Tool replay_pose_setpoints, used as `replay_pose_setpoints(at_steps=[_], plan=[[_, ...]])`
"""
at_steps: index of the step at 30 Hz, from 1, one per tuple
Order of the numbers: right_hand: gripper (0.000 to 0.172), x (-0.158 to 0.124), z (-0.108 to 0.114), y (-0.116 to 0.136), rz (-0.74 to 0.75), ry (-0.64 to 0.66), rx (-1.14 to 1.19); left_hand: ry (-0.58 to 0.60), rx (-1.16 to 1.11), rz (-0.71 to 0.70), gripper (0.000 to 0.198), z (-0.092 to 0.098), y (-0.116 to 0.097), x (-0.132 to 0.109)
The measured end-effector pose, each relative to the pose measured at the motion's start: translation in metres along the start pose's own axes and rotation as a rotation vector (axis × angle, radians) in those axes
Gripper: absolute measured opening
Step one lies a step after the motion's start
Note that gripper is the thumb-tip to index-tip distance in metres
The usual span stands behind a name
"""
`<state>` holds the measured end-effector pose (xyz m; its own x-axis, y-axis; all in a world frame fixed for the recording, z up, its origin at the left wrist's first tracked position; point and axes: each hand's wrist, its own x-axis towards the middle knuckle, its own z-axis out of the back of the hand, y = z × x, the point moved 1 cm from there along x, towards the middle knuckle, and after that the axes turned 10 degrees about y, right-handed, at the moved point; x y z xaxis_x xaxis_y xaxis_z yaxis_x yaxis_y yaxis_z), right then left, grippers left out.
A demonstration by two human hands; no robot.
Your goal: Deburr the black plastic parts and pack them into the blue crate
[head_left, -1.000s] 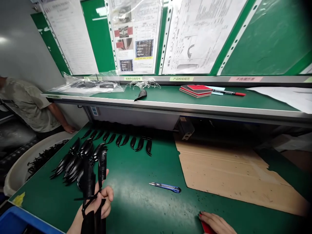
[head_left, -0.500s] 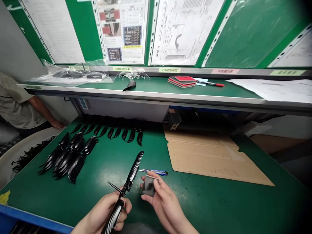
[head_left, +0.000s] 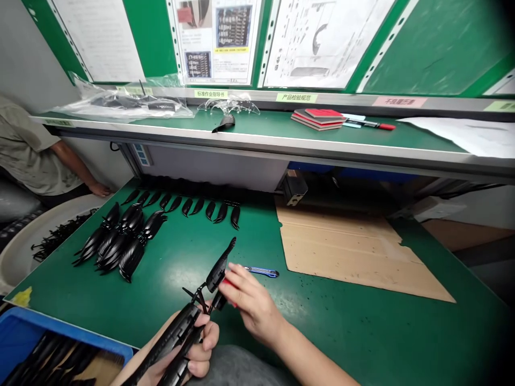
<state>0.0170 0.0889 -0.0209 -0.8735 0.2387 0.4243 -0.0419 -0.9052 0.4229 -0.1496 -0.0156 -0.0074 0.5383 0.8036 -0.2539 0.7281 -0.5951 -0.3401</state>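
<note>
My left hand (head_left: pixel 199 343) grips a long black ribbed plastic part (head_left: pixel 173 332), and its curved tip (head_left: pixel 219 273) rises past my fingers. My right hand (head_left: pixel 253 303) pinches a small red pad (head_left: pixel 229 289) against that tip, and my fingers hide most of the pad. Further up the green bench (head_left: pixel 209 252), several matching black parts lie in a neat row (head_left: pixel 183 206), with more stacked in overlapping clusters (head_left: pixel 116 241) to the left. A blue-handled utility knife (head_left: pixel 261 272) lies just beyond my right fingers.
A cardboard sheet (head_left: pixel 346 252) covers the bench's right side. A white tub (head_left: pixel 24 252) of black parts stands at left, a blue crate (head_left: pixel 60 359) at lower left. A co-worker (head_left: pixel 28 150) stands beyond the tub. An upper shelf (head_left: pixel 257 134) holds bagged parts and red pads.
My right hand has moved from holding the pad apart to pressing its red side on the part. The part in my left hand now tilts further left. The view has tipped slightly.
</note>
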Motion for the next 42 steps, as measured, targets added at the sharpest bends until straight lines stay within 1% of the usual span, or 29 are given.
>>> replay_pose_setpoints(at_steps=[1, 3, 4, 5, 7, 8, 10, 14, 17, 20, 22, 24, 26, 28, 30, 31, 34, 35, 36, 38, 39, 40, 42], plan=[[0.046, 0.0, 0.0, -0.001, -0.002, -0.005, 0.006, 0.013, -0.005, 0.016, 0.027, -0.001, 0.001, 0.0], [0.047, 0.001, -0.001, -0.001, 0.033, 0.047, 0.028, 0.04, -0.003, 0.05, 0.032, -0.004, 0.001, 0.001], [0.047, 0.0, -0.001, -0.001, 0.044, 0.057, 0.035, 0.039, -0.002, 0.052, 0.029, -0.006, 0.001, 0.001], [0.047, 0.0, 0.0, -0.002, 0.033, 0.041, 0.034, 0.026, -0.004, 0.043, 0.024, -0.009, -0.001, 0.0], [0.048, -0.003, 0.002, -0.005, -0.021, -0.035, 0.018, -0.004, -0.008, 0.035, 0.015, -0.014, -0.004, -0.002], [0.049, -0.004, 0.003, -0.006, -0.032, -0.049, 0.012, -0.005, -0.006, 0.045, 0.013, -0.017, -0.005, -0.003], [0.049, -0.007, 0.005, -0.01, -0.027, -0.033, 0.007, 0.033, 0.007, 0.074, 0.012, -0.02, -0.007, -0.004], [0.05, -0.01, 0.01, -0.009, -0.03, -0.022, 0.004, 0.129, 0.014, 0.093, 0.012, -0.018, -0.007, -0.001], [0.048, -0.008, 0.012, -0.002, 0.002, -0.008, -0.008, 0.157, -0.012, 0.121, 0.018, -0.01, -0.003, 0.001], [0.045, -0.004, 0.012, 0.004, 0.069, 0.056, -0.016, 0.143, -0.035, 0.179, 0.029, -0.003, 0.0, 0.0], [0.045, -0.003, 0.011, 0.004, 0.068, 0.057, -0.014, 0.103, -0.065, 0.181, 0.032, 0.0, 0.002, -0.002], [0.045, -0.003, 0.011, 0.002, 0.019, 0.015, -0.014, 0.071, -0.102, 0.171, 0.031, 0.001, 0.003, -0.004], [0.045, -0.002, 0.01, 0.001, 0.029, 0.049, -0.009, 0.075, -0.129, 0.167, 0.031, -0.001, 0.003, -0.004], [0.044, -0.002, 0.007, 0.001, 0.054, 0.074, 0.0, 0.072, -0.148, 0.12, 0.03, -0.004, 0.003, -0.004], [0.045, -0.001, 0.006, 0.002, 0.012, 0.012, 0.005, 0.06, -0.161, 0.069, 0.027, -0.007, 0.002, -0.003], [0.045, -0.001, 0.004, 0.002, 0.001, 0.0, 0.007, 0.062, -0.16, 0.069, 0.026, -0.009, 0.002, -0.003], [0.043, -0.002, 0.004, -0.004, 0.027, 0.093, 0.018, 0.057, -0.16, 0.062, 0.022, -0.01, 0.002, -0.002], [0.04, -0.002, 0.006, -0.007, -0.031, 0.08, 0.033, 0.049, -0.158, 0.03, 0.019, -0.009, 0.002, -0.002], [0.037, -0.002, 0.01, -0.01, -0.141, 0.019, 0.061, 0.044, -0.145, -0.008, 0.015, -0.007, 0.001, -0.002], [0.031, -0.003, 0.021, -0.014, -0.402, -0.144, 0.168, 0.059, -0.078, -0.06, 0.008, -0.002, 0.001, -0.001], [0.028, -0.002, 0.026, -0.012, -0.494, -0.175, 0.253, 0.066, -0.03, -0.072, 0.01, 0.0, 0.001, -0.001], [0.026, 0.0, 0.029, -0.008, -0.536, -0.152, 0.349, 0.06, 0.017, -0.081, 0.013, 0.003, 0.002, 0.0], [0.025, 0.006, 0.032, 0.003, -0.527, -0.009, 0.487, 0.036, 0.08, -0.084, 0.016, 0.007, 0.003, 0.001]])
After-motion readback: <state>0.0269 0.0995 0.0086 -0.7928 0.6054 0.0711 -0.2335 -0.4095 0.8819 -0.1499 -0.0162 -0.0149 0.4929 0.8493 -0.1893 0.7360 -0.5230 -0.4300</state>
